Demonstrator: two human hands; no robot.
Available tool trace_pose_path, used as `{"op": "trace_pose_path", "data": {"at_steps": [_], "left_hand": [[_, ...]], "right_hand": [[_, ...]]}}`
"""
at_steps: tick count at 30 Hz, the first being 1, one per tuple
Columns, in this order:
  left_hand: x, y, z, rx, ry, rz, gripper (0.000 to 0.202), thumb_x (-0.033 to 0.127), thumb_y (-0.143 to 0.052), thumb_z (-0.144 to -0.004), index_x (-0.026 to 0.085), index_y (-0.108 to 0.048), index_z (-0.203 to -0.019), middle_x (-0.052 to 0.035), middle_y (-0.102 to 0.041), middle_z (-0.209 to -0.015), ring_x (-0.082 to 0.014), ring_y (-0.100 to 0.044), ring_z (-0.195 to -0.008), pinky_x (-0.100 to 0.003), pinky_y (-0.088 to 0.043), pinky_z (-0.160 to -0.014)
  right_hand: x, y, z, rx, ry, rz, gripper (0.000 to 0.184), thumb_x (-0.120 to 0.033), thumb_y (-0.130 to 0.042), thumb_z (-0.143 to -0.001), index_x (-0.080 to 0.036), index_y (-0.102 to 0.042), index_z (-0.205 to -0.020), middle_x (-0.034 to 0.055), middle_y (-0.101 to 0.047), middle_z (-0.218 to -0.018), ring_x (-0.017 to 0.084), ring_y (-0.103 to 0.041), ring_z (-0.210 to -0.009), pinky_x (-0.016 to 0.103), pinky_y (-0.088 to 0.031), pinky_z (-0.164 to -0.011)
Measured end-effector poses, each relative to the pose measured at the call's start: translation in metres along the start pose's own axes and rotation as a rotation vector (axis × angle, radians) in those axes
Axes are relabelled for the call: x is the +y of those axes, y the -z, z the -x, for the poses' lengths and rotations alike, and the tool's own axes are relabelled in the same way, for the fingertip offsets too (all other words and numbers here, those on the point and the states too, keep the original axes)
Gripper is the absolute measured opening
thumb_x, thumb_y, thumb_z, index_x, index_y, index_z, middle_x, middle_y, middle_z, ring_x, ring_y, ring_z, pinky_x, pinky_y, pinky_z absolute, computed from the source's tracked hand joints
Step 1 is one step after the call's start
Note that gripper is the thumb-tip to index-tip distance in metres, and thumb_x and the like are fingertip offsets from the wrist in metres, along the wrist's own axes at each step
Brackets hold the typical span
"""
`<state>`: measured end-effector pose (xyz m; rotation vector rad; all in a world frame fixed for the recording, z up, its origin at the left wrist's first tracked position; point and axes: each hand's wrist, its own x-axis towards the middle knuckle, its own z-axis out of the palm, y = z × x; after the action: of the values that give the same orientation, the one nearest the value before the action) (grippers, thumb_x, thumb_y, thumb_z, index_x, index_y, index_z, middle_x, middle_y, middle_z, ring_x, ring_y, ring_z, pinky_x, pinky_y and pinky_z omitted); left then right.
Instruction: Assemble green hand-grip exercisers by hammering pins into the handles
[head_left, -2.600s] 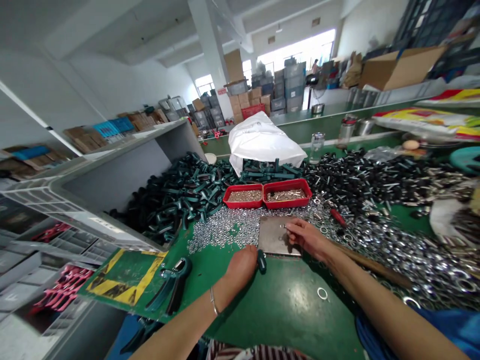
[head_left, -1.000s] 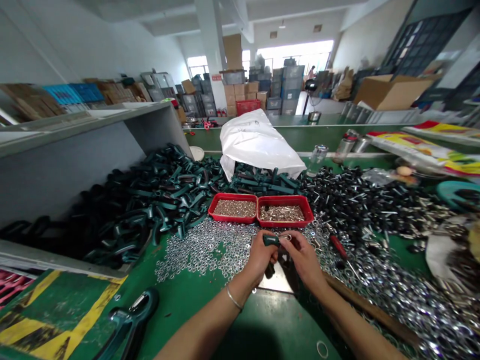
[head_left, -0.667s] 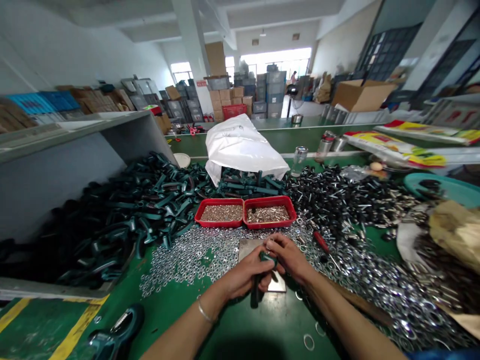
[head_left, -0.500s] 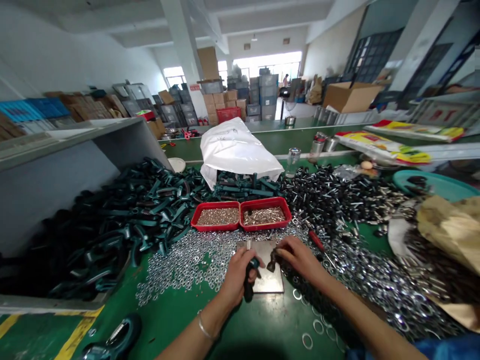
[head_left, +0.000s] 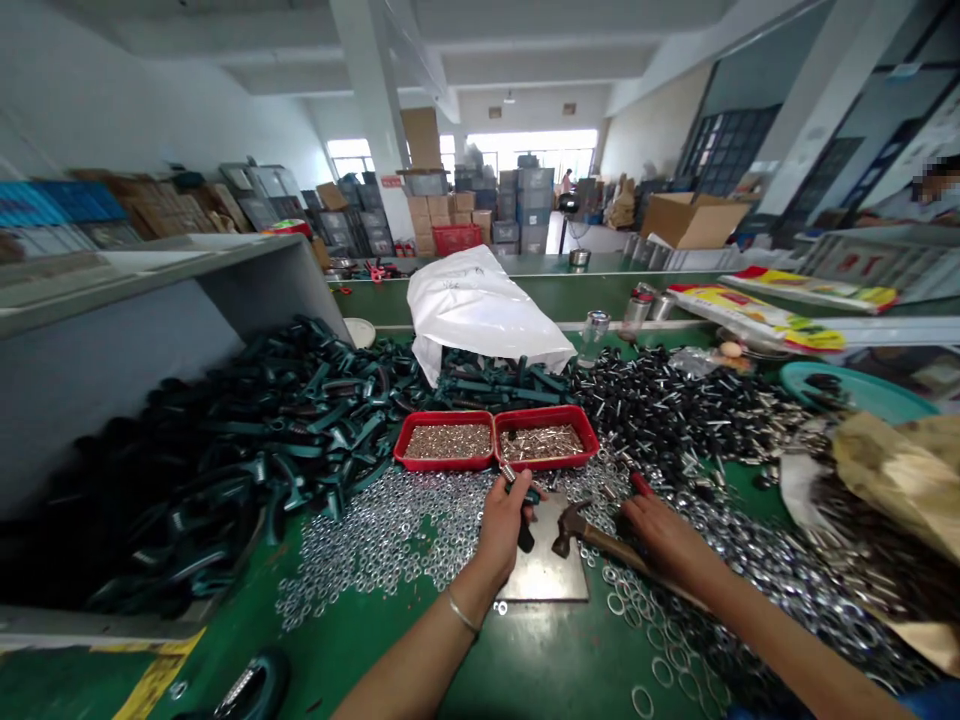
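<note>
My left hand (head_left: 504, 522) is closed round a dark green handle part (head_left: 523, 518), held upright on a square metal plate (head_left: 553, 566), with a metal pin sticking out of the part's top. My right hand (head_left: 657, 531) grips the wooden shaft of a small hammer (head_left: 573, 527). The hammer's rusty head hovers just above the plate, close to the right of the handle part.
Two red trays (head_left: 496, 439) of small metal pins sit behind the plate. Silver washers (head_left: 375, 525) cover the green table. A heap of green handles (head_left: 285, 420) lies left, black-and-silver parts (head_left: 690, 400) right, a white bag (head_left: 487, 310) behind.
Earlier both hands fitted a small piece onto the green handle. Since then my left hand stood the handle on the plate and my right hand took up the hammer.
</note>
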<state>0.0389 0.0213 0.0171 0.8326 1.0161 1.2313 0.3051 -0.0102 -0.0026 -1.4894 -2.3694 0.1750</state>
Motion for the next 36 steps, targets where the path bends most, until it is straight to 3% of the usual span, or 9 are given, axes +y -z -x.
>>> {"op": "trace_pose_path", "data": {"at_steps": [2,4,7,9,13,18,27,33,36], "left_hand": [[-0.001,0.004,-0.003,0.01,-0.048,-0.06,0.04,0.057,-0.058,-0.087,0.017,-0.057,-0.087,-0.0016,-0.068,-0.079,-0.0069,-0.05,-0.051,-0.019,-0.039,-0.051],[-0.002,0.006,-0.002,0.005,-0.106,-0.139,0.039,0.055,-0.053,-0.091,0.017,-0.061,-0.087,-0.0032,-0.069,-0.085,-0.0099,-0.055,-0.059,-0.022,-0.043,-0.058],[-0.003,0.007,0.002,-0.014,-0.199,-0.242,0.037,0.05,-0.047,-0.095,0.018,-0.066,-0.093,-0.0052,-0.07,-0.093,-0.0162,-0.062,-0.08,-0.027,-0.048,-0.075],[-0.003,0.005,0.005,-0.013,-0.248,-0.285,0.033,0.045,-0.046,-0.097,0.019,-0.066,-0.097,-0.0057,-0.07,-0.098,-0.0189,-0.063,-0.093,-0.03,-0.046,-0.086],[0.003,0.002,0.007,-0.023,-0.284,-0.324,0.028,0.043,-0.046,-0.098,0.021,-0.062,-0.101,-0.0049,-0.068,-0.098,-0.019,-0.062,-0.094,-0.03,-0.045,-0.089],[0.015,0.008,0.001,-0.011,-0.405,-0.324,0.025,0.04,-0.044,-0.1,0.02,-0.058,-0.101,-0.0053,-0.063,-0.102,-0.0179,-0.059,-0.097,-0.03,-0.043,-0.092],[0.008,0.013,-0.006,0.076,-0.465,-0.417,0.022,0.036,-0.041,-0.101,0.019,-0.055,-0.101,-0.0065,-0.06,-0.102,-0.0179,-0.057,-0.098,-0.033,-0.043,-0.093],[0.002,0.009,0.004,0.007,-0.505,-0.558,0.026,0.038,-0.039,-0.1,0.019,-0.056,-0.097,-0.007,-0.059,-0.098,-0.02,-0.057,-0.096,-0.035,-0.044,-0.09],[0.0,0.01,0.007,0.008,-0.433,-0.558,0.03,0.042,-0.039,-0.099,0.019,-0.058,-0.102,-0.0082,-0.061,-0.102,-0.0219,-0.058,-0.099,-0.037,-0.044,-0.091]], "right_hand": [[0.001,0.007,0.001,-0.035,0.058,-0.017,0.016,-0.023,-0.057,-0.082,-0.018,-0.065,-0.095,0.0143,-0.065,-0.09,0.033,-0.059,-0.1,0.05,-0.043,-0.098],[-0.001,0.016,-0.002,-0.02,0.014,-0.057,0.018,-0.026,-0.055,-0.086,-0.019,-0.065,-0.099,0.0161,-0.065,-0.099,0.035,-0.056,-0.108,0.053,-0.041,-0.1],[-0.019,0.03,-0.015,0.049,-0.22,-0.296,0.02,-0.032,-0.051,-0.091,-0.022,-0.065,-0.1,0.0141,-0.065,-0.106,0.032,-0.06,-0.101,0.052,-0.045,-0.095],[-0.042,0.033,-0.03,0.03,-0.395,-0.578,0.021,-0.039,-0.055,-0.091,-0.024,-0.066,-0.1,0.0098,-0.068,-0.099,0.028,-0.065,-0.09,0.048,-0.05,-0.087],[-0.092,0.022,-0.066,-0.013,-0.58,-1.171,0.027,-0.047,-0.067,-0.084,-0.026,-0.068,-0.1,0.0045,-0.069,-0.094,0.024,-0.068,-0.085,0.04,-0.055,-0.077],[-0.118,-0.005,-0.098,0.049,-0.572,-1.476,0.027,-0.043,-0.077,-0.076,-0.022,-0.072,-0.092,0.0031,-0.07,-0.099,0.017,-0.066,-0.078,0.032,-0.057,-0.076],[-0.12,-0.009,-0.093,-0.04,-0.527,-1.507,0.031,-0.036,-0.079,-0.077,-0.023,-0.073,-0.104,0.0031,-0.073,-0.104,0.017,-0.068,-0.087,0.031,-0.052,-0.088],[-0.117,0.001,-0.08,-0.072,-0.471,-1.356,0.033,-0.038,-0.076,-0.077,-0.016,-0.067,-0.1,0.0018,-0.072,-0.081,0.016,-0.068,-0.066,0.03,-0.052,-0.069],[-0.122,0.001,-0.074,-0.036,-0.41,-1.275,0.029,-0.041,-0.069,-0.082,-0.017,-0.065,-0.098,0.0001,-0.069,-0.071,0.017,-0.066,-0.058,0.03,-0.052,-0.06]]}}
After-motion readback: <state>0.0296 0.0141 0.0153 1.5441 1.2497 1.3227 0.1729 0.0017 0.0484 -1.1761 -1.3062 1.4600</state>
